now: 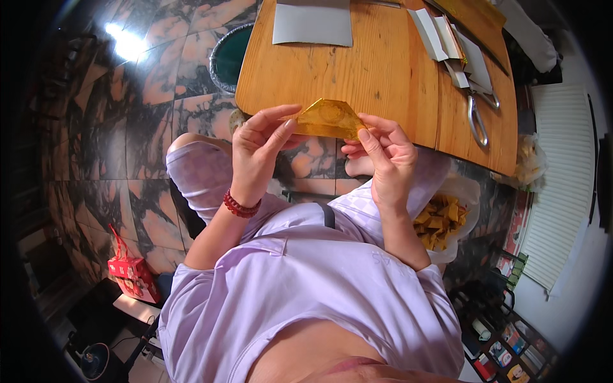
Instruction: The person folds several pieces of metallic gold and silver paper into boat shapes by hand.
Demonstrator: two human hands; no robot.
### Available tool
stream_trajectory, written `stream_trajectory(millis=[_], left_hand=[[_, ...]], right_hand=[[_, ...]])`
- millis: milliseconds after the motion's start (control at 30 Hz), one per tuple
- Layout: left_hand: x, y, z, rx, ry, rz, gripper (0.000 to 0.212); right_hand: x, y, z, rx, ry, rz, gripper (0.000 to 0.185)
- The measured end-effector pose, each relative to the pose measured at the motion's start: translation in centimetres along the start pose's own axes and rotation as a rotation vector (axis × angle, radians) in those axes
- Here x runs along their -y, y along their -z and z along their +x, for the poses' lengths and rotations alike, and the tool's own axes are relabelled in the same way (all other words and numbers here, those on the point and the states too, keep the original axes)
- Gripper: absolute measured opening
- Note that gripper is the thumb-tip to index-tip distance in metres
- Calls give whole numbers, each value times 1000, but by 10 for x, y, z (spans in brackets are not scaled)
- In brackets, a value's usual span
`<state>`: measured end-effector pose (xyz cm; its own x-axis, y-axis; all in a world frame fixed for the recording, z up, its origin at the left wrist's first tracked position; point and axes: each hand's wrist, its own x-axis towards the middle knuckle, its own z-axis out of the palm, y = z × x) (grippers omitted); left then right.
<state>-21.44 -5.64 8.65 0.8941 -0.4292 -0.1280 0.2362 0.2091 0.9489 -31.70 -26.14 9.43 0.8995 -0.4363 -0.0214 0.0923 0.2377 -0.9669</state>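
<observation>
A folded sheet of gold foil paper (329,118), trapezoid in outline with slanted upper corners, is stretched between my two hands. My left hand (263,143) pinches its left end between thumb and fingers; a red bead bracelet (242,205) circles that wrist. At the lower right corner, my right hand (387,152) has thumb and index finger on the foil, the other fingers curled behind. Both hands are raised above my lap, by the near edge of a wooden table (306,76). The paper's underside is hidden.
On the table lie a white sheet (312,23), folded white papers (445,45) and metal-handled scissors (475,122). A plastic bag (471,186) of folded gold paper pieces (440,218) is by my right leg. A dark green bin (232,57) stands left of the table, a red gift bag (134,277) behind left.
</observation>
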Motion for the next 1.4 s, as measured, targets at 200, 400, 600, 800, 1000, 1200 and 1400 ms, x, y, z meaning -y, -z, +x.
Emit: stream_trajectory(millis=[200, 400, 600, 800, 1000, 1200, 1400], left_hand=[[15, -4, 1, 53, -156, 67, 33], [8, -12, 1, 73, -187, 218, 45], [15, -14, 4, 34, -169, 178, 48], [10, -16, 1, 50, -43, 22, 42], [16, -19, -3, 37, -146, 67, 37], [17, -24, -3, 43, -206, 145, 38], [12, -25, -3, 84, -268, 360, 39]], right_hand=[[-2, -9, 1, -113, 153, -174, 29], [-5, -5, 0, -79, 159, -267, 36], [-6, -4, -1, -46, 148, -287, 45], [-10, 0, 1, -81, 411, -592, 47], [-7, -1, 3, -74, 524, -734, 47], [-15, 1, 4, -60, 448, -507, 41], [-12, 1, 5, -83, 433, -570, 39]])
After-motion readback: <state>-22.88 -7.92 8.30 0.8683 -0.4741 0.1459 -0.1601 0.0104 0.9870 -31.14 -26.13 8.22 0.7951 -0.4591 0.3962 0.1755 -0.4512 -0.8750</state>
